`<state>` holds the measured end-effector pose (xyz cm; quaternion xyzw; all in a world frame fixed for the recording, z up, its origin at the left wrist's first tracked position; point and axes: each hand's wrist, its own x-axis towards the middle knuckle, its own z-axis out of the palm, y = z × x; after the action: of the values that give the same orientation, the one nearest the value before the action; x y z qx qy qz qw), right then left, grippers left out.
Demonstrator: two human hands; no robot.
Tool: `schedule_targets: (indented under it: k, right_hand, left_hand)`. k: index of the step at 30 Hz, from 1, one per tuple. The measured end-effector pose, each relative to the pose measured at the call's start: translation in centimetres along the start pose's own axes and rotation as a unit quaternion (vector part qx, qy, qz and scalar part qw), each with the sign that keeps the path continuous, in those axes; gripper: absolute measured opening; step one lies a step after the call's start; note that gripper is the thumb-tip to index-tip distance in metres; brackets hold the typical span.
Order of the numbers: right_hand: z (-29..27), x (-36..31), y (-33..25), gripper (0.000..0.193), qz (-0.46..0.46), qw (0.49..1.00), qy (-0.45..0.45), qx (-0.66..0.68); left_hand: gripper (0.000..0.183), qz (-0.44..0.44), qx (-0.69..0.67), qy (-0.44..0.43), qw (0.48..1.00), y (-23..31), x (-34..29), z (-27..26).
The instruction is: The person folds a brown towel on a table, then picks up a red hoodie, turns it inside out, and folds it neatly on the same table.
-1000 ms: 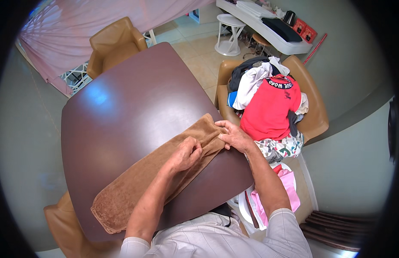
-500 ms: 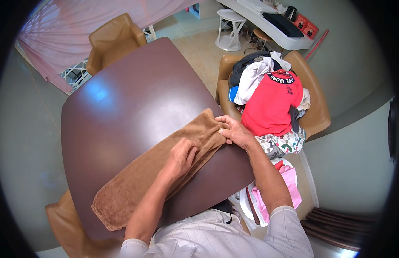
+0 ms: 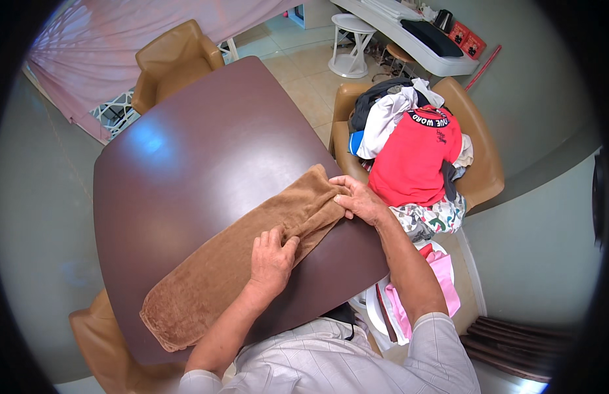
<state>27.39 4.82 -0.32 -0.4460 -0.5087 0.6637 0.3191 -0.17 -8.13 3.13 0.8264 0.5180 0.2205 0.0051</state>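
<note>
A long brown towel (image 3: pixel 232 259) with a plush surface lies folded in a strip across the table (image 3: pixel 179 177), slanting from near left to the right edge. At its right end, my right hand (image 3: pixel 360 200) grips the corner between thumb and fingers. My left hand (image 3: pixel 271 259) is on the towel's near edge around the middle, fingers bent and closed on a fold of cloth. The fingertips are partly hidden in the folds. Creases run between the two hands, and the left end lies flat.
To the right, a tan armchair (image 3: pixel 485 164) holds a heap of clothes with a red shirt (image 3: pixel 413 161) on top. Below it stands a white container (image 3: pixel 454 279) with pink cloth (image 3: pixel 442 276). Another tan armchair (image 3: pixel 176 59) stands at the far left, beside a pink curtain (image 3: pixel 120 39).
My left hand has turned, its fingers now pointing away from me. The towel's loose near edge has been drawn up toward the strip. My right hand stays at its corner.
</note>
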Motion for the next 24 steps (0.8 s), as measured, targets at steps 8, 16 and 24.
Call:
schedule_targets:
  k: [8, 16, 24]
  right_hand:
    - [1.0, -0.4, -1.0, 0.052, 0.012, 0.999, 0.025, -0.024]
    - [1.4, 1.1, -2.4, 0.050, -0.049, 0.993, 0.065, -0.083]
    - [1.0, 3.9, -1.5, 0.051, -0.004, 0.987, 0.110, -0.116]
  left_hand:
    - [0.020, -0.029, -0.129, 0.054, 0.990, -2.9, 0.7, 1.7]
    - [0.012, -0.105, -0.275, 0.070, 0.953, -4.9, 1.2, 1.3]
    - [0.019, -0.229, -0.327, -0.034, 0.916, -6.0, 1.9, 0.8]
